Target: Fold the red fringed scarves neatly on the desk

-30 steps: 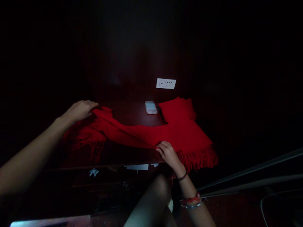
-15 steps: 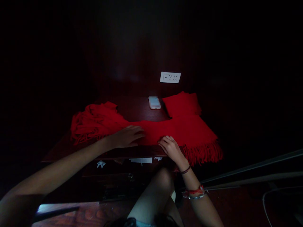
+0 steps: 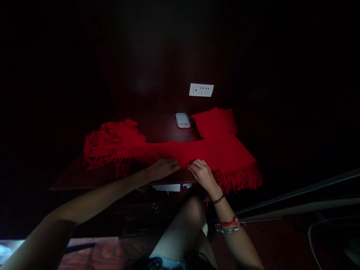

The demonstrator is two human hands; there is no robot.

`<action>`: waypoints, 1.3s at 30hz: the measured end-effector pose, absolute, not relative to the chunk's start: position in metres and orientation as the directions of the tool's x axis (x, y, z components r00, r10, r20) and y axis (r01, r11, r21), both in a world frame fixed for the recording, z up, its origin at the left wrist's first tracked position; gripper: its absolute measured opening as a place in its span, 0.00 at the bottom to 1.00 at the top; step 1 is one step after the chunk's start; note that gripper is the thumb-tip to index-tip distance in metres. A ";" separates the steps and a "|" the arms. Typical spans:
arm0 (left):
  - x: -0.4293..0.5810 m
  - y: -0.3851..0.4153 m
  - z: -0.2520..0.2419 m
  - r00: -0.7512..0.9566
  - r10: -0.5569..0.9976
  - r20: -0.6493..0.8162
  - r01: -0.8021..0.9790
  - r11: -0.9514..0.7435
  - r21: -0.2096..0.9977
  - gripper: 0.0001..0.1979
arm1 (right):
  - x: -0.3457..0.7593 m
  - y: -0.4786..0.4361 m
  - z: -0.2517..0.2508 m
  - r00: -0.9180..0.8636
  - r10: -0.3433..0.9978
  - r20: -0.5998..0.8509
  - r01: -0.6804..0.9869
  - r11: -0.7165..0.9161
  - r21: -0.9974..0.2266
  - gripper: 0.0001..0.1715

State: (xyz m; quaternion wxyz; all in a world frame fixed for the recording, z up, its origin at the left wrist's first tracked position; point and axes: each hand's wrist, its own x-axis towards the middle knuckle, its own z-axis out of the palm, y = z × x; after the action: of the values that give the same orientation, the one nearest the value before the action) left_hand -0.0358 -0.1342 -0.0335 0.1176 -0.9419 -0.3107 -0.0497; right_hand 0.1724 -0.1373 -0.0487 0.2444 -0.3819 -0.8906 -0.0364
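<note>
A red fringed scarf (image 3: 180, 152) lies across the dark wooden desk (image 3: 168, 129). Its left end is bunched up in loose folds, while the right part is flat, with a folded section behind and a fringe hanging toward the front. My left hand (image 3: 163, 168) is at the scarf's near edge, its fingers drawn together on the cloth. Just to the right, my right hand (image 3: 201, 173) pinches the same near edge between thumb and fingers. The fingertips of both hands are a short way apart.
A phone (image 3: 182, 120) rests on the desk behind the scarf. On the dark wall above is a white socket plate (image 3: 201, 90). White papers (image 3: 168, 188) show under the desk's front edge. A pale cable (image 3: 311, 240) runs at the lower right.
My left hand has moved right and toward the near edge of the scarf, its spread fingers now closed together. The right hand stays pinched at nearly the same spot.
</note>
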 end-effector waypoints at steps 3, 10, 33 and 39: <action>-0.036 -0.136 -0.034 0.790 0.585 0.185 0.612 -0.772 -0.172 0.10 | 0.173 -0.138 -0.049 -0.582 0.667 0.465 0.693 0.706 -0.146 0.11; -0.032 -0.141 -0.033 0.752 0.622 0.216 0.653 -0.748 -0.121 0.09 | 0.175 -0.140 -0.050 -0.574 0.675 0.464 0.704 0.696 -0.141 0.11; -0.044 -0.132 -0.032 0.849 0.512 0.129 0.528 -0.832 -0.173 0.11 | 0.183 -0.147 -0.052 -0.551 0.704 0.449 0.659 0.697 -0.284 0.14; -0.047 -0.132 -0.020 0.853 0.512 0.106 0.518 -0.854 -0.046 0.11 | 0.185 -0.159 -0.054 -0.536 0.726 0.430 0.697 0.668 -0.260 0.19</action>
State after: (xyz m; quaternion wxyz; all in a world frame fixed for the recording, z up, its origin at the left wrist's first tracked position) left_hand -0.0471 -0.1317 -0.0200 0.0365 -0.9617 -0.2678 -0.0448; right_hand 0.1851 -0.1587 -0.0535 0.2585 -0.4063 -0.8760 0.0283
